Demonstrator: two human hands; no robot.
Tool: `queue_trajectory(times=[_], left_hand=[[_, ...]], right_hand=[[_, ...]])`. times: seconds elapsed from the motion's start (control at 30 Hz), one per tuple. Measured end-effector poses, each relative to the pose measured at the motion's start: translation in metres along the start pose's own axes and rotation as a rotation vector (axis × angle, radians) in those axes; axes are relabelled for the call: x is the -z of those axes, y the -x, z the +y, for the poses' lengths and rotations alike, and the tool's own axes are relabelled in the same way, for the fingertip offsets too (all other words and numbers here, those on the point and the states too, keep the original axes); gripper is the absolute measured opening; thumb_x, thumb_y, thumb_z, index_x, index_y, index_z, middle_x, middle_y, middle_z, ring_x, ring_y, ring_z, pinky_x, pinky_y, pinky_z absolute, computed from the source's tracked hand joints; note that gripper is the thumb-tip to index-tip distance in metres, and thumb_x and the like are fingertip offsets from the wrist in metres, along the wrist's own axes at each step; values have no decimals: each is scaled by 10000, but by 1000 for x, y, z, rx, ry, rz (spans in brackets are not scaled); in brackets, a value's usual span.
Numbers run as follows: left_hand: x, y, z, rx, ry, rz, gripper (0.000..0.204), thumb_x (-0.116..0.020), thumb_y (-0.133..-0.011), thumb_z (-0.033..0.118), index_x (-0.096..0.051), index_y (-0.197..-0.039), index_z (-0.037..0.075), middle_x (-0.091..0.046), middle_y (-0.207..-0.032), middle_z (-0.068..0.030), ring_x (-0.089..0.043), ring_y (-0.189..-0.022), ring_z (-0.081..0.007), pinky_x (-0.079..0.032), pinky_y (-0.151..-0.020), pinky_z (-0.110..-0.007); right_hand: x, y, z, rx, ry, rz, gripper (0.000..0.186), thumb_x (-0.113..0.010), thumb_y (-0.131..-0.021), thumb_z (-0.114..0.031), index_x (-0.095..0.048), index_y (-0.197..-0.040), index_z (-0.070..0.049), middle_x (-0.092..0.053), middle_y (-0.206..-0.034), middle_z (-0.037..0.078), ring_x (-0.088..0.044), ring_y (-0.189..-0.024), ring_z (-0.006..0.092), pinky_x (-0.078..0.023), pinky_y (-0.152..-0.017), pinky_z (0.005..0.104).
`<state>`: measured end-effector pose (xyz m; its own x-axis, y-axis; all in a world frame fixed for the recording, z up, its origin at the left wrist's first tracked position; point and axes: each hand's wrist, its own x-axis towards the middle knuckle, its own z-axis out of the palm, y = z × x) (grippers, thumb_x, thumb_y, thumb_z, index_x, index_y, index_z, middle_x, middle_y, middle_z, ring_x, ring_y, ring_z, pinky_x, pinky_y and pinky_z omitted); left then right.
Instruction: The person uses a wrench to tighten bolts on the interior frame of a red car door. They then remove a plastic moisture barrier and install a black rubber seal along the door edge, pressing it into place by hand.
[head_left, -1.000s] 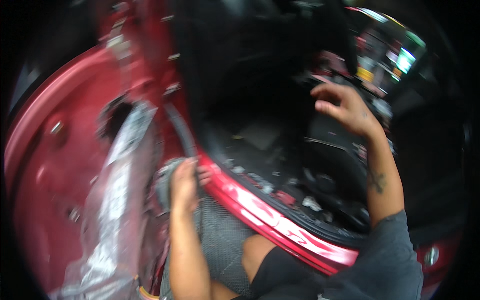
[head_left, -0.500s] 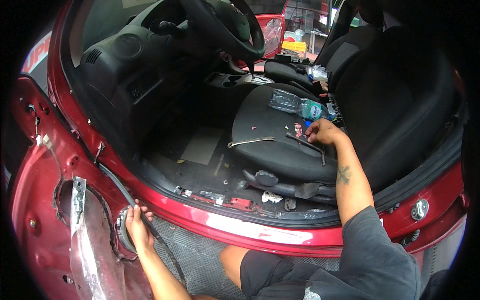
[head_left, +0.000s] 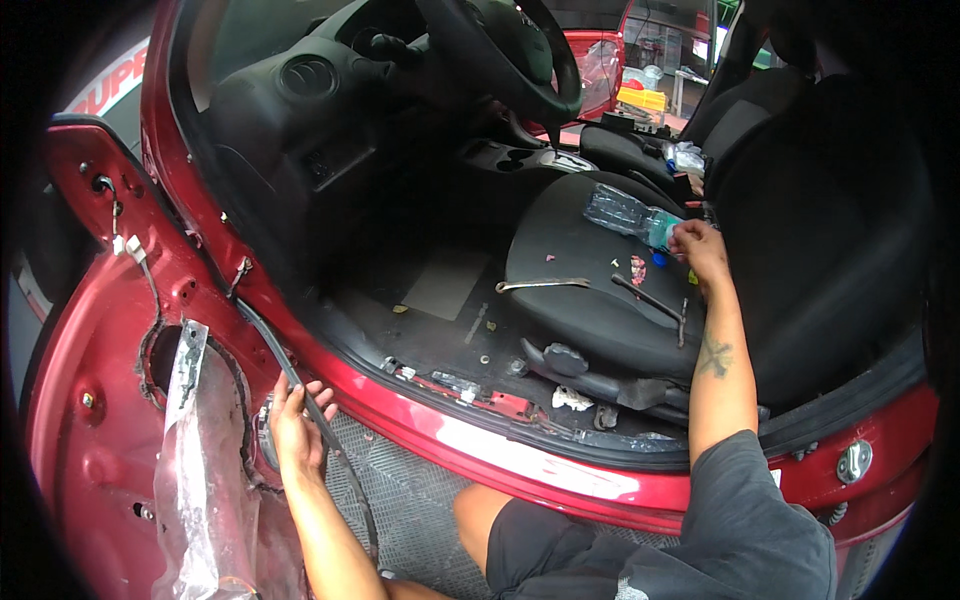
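Note:
A long black rubber strip [head_left: 345, 465] runs from the door's hinge side down past the sill. My left hand [head_left: 297, 428] holds it loosely, the strip across the palm and some fingers partly spread. My right hand [head_left: 700, 250] reaches over the black driver's seat [head_left: 550, 235], fingertips pinched together at the end of a clear plastic bottle [head_left: 625, 212] with a green label. What the pinch holds, if anything, is hidden. Near that hand lie a blue cap [head_left: 658, 259], a dark bar-shaped tool [head_left: 640, 292] and pink scraps [head_left: 638, 268]. Farther left on the seat lies a metal wrench [head_left: 542, 285].
The red door [head_left: 90, 350] stands open at left, its inner panel bare, with torn plastic sheeting [head_left: 205, 470] and hanging connectors [head_left: 128, 247]. Between me and the seat runs the red sill [head_left: 480, 445]. A steering wheel [head_left: 520, 85] overhangs the footwell.
The view has shifted, moving the scene rightward. My right hand has moved from beside the blue cap up to the bottle's end. My left hand's fingers have loosened on the strip.

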<state>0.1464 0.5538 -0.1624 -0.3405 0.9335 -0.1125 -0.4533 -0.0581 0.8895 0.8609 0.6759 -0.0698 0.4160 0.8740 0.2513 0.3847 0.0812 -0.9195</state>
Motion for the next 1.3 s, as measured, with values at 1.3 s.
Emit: queue_trajectory(times=[1.3], left_hand=[[45,-100,46,-146,-199,101,381,-590,-1135,138,-568,-1514,101,-731,-1084,-49,-719,-842,-140,-572,-676,-261]], right_hand=[[-618,223,-248,955,-26,-952,143,-730,-968,-81,-783,-1078,-7,-774,-1022,180,-755,-990,364,-588,-881,442]])
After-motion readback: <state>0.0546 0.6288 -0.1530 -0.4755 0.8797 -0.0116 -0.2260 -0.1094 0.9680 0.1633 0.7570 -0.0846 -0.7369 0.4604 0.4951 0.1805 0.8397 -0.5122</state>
